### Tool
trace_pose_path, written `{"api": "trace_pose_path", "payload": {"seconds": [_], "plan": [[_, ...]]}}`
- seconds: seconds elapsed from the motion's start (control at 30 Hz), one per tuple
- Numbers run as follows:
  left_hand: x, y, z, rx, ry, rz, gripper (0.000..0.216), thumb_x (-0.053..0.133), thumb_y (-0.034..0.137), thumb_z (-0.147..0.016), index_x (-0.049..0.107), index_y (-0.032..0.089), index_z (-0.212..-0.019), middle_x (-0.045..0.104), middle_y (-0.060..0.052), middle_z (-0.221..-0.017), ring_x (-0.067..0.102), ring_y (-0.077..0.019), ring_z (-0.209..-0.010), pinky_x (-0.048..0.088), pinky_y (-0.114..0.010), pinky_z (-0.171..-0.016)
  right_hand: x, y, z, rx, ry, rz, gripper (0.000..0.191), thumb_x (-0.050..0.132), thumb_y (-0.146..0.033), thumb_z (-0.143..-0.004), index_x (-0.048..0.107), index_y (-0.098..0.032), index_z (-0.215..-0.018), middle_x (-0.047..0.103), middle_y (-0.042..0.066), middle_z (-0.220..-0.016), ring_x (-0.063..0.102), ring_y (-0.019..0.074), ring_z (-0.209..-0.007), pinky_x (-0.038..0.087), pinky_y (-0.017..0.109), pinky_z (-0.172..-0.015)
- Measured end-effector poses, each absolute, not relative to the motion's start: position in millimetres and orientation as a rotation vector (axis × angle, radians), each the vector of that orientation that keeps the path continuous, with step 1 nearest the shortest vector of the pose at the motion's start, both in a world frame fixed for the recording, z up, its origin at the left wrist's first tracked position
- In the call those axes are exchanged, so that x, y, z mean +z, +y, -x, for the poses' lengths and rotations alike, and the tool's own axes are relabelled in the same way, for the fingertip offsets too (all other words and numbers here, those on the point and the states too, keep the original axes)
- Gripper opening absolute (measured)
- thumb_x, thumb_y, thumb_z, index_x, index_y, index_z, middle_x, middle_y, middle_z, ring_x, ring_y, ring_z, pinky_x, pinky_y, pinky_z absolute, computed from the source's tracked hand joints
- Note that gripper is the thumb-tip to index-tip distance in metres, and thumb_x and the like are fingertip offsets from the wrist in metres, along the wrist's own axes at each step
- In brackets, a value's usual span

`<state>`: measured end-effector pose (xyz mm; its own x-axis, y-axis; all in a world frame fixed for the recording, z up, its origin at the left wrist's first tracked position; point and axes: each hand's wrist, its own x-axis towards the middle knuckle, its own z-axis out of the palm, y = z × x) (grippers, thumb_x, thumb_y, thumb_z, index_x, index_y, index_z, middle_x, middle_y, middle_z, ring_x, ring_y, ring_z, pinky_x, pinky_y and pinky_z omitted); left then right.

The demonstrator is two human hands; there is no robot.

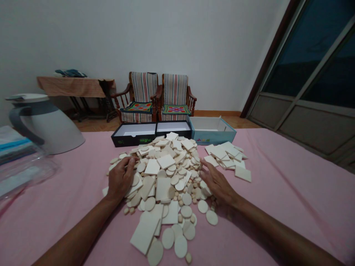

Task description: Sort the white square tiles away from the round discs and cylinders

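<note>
A heap of pale wooden pieces (166, 162) lies in front of me, made of flat square tiles, round discs and small cubes or beads. My left hand (120, 178) rests at the heap's left side, cupped against it, its fingertips partly hidden. It holds nothing that I can see. At the right side, my right hand (219, 184) touches the edge of the heap with fingers stretched forward and nothing gripped. Loose discs (181, 246) and a square tile (144, 232) have spread toward me between the forearms. A smaller group of square tiles (227, 154) lies apart, beyond my right hand.
Behind the heap stand two black boxes (133, 139) (174, 127) and a light blue box (213, 137), all open-topped. A white and grey jug (58, 125) and clear plastic packaging (24, 173) sit at left on the pink cloth (288, 192). Two armchairs (144, 87) stand beyond.
</note>
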<state>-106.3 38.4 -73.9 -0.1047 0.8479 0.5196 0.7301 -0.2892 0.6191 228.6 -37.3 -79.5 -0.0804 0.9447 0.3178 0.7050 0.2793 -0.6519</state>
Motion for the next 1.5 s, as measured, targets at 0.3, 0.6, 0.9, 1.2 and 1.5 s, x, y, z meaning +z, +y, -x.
{"api": "trace_pose_path", "payload": {"seconds": [0.3, 0.6, 0.9, 1.2, 1.5], "plan": [[-74.5, 38.0, 106.5, 1.36, 1.795, -2.01, 0.038, 0.041, 0.047, -0.092, 0.069, 0.021, -0.091, 0.074, -0.002, -0.093, 0.067, -0.0197, -0.088, 0.05, -0.027, -0.074, -51.3, 77.1, -209.8, -0.098, -1.986, 1.806, 0.042, 0.055, -0.031, -0.083, 0.056, -0.014, -0.121, 0.06, 0.017, -0.119, 0.051, 0.0309, -0.114, 0.04, 0.043, -0.095], [-71.5, 35.9, 103.2, 1.376, 1.77, -1.972, 0.039, 0.04, 0.047, -0.091, 0.068, 0.021, -0.091, 0.073, -0.003, -0.092, 0.067, -0.0198, -0.087, 0.05, -0.028, -0.077, -55.8, 102.7, -204.0, -0.086, -1.972, 1.959, 0.042, 0.057, -0.038, -0.081, 0.055, -0.013, -0.116, 0.06, 0.016, -0.112, 0.052, 0.0294, -0.106, 0.039, 0.039, -0.09], [-75.4, 38.1, 105.4, 1.377, 1.773, -1.99, 0.037, 0.042, 0.046, -0.092, 0.069, 0.021, -0.091, 0.073, -0.001, -0.094, 0.067, -0.0184, -0.088, 0.049, -0.026, -0.076, -46.1, 54.5, -276.6, -0.361, -1.592, 1.969, 0.047, 0.056, -0.036, -0.079, 0.057, -0.012, -0.119, 0.059, 0.02, -0.117, 0.05, 0.0356, -0.11, 0.041, 0.048, -0.089], [-74.1, 38.2, 105.7, 1.376, 1.79, -1.998, 0.037, 0.042, 0.046, -0.091, 0.07, 0.021, -0.091, 0.073, -0.002, -0.092, 0.067, -0.018, -0.087, 0.05, -0.024, -0.074, -50.6, 57.6, -212.4, 0.345, -1.758, 1.661, 0.02, 0.058, -0.022, -0.078, 0.067, -0.018, -0.096, 0.071, 0.003, -0.079, 0.065, 0.0162, -0.072, 0.047, 0.027, -0.069], [-75.0, 39.2, 107.3, 1.369, 1.781, -2.031, 0.037, 0.041, 0.046, -0.092, 0.069, 0.021, -0.091, 0.073, -0.002, -0.091, 0.067, -0.0179, -0.084, 0.049, -0.024, -0.073, -51.1, 66.3, -180.9, 0.395, -1.626, 1.864, 0.021, 0.061, -0.019, -0.072, 0.068, -0.017, -0.092, 0.069, 0.002, -0.073, 0.064, 0.0176, -0.072, 0.044, 0.026, -0.066]]}}
